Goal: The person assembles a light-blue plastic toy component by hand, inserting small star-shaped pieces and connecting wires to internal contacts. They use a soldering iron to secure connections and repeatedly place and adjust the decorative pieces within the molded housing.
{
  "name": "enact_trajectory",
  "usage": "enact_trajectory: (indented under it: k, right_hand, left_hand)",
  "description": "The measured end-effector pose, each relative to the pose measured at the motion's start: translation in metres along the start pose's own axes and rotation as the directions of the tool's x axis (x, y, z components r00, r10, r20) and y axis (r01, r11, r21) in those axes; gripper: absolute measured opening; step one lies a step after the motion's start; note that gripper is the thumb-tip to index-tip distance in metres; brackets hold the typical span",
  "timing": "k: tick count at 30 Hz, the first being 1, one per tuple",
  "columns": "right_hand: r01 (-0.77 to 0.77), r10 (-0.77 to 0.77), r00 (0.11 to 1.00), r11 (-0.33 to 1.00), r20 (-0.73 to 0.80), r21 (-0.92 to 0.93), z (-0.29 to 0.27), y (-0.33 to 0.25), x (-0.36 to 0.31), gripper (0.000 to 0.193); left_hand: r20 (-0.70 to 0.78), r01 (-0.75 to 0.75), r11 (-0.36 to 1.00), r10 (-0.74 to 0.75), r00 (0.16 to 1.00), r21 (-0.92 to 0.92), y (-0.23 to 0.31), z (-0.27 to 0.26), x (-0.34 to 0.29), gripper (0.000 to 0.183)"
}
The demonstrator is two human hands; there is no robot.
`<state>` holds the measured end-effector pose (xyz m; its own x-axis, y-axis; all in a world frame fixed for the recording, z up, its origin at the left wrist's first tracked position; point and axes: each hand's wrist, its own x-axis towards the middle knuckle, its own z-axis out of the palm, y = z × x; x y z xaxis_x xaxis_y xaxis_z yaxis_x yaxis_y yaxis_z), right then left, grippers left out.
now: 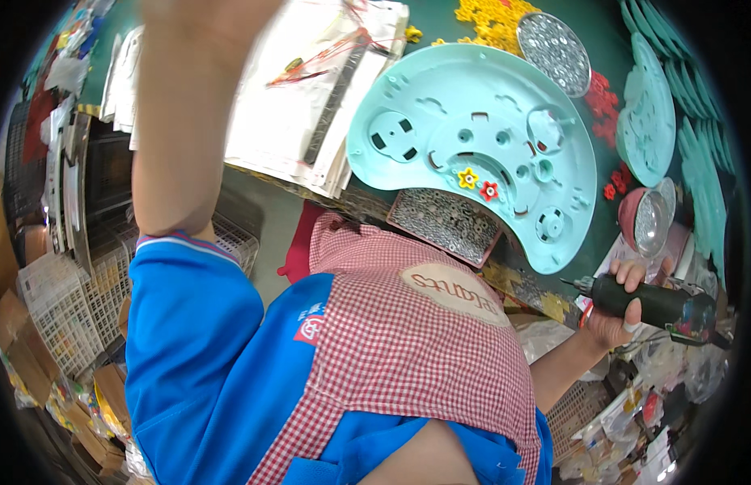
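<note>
**Driver in hand, panel waiting on the worktop**

Right hand [626,311] is clamped around a dark electric screwdriver [646,301], bit pointing left toward the mint-green kidney-shaped plastic panel [440,113]. The panel lies flat on the green worktop [428,20], apart from the driver tip. A yellow flower piece [468,178] and a red flower piece [489,191] sit side by side in its inner arc. A tray of small screws [444,222] rests just beside the panel's near edge.

Left arm is raised; its hand runs out of view at the top, so open or closed cannot be told.

Judgement: bring the bit square and upright over each seat, steady the panel, and keep the flower pieces from turning.
</note>
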<state>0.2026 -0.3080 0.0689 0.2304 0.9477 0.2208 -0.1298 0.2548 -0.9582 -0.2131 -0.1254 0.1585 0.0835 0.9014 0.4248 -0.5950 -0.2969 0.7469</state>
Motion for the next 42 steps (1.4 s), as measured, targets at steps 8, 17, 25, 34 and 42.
enact_trajectory:
  k: [8, 17, 25, 34, 42]
  right_hand:
    - [-0.084, 0.062, 0.995, 0.94, 0.078, 0.331, 0.095, 0.057, -0.032, 0.084]
    - [0.027, -0.023, 0.974, 1.0, 0.224, -0.016, 0.122, 0.093, -0.047, 0.084]
    - [0.034, -0.1, 0.977, 0.946, 0.189, 0.324, 0.13, 0.047, -0.023, 0.093]
    - [0.085, -0.156, 0.963, 0.949, 0.218, 0.304, 0.131, 0.037, -0.018, 0.083]
    - [0.066, -0.155, 0.963, 0.929, 0.221, 0.365, 0.129, 0.036, -0.011, 0.089]
  left_hand:
    - [-0.026, 0.311, 0.511, -0.49, 0.872, 0.802, -0.109, 0.008, -0.12, 0.017]
    - [0.18, 0.087, 0.568, -0.397, 0.9, 0.818, -0.13, 0.029, -0.152, 0.014]
    - [0.456, -0.299, 0.42, -0.346, 0.82, 0.857, -0.125, 0.032, -0.176, 0.015]
    - [0.48, -0.382, 0.332, -0.297, 0.826, 0.863, -0.133, 0.034, -0.176, 0.01]
    - [0.493, -0.402, 0.315, -0.307, 0.814, 0.86, -0.137, 0.035, -0.175, 0.01]
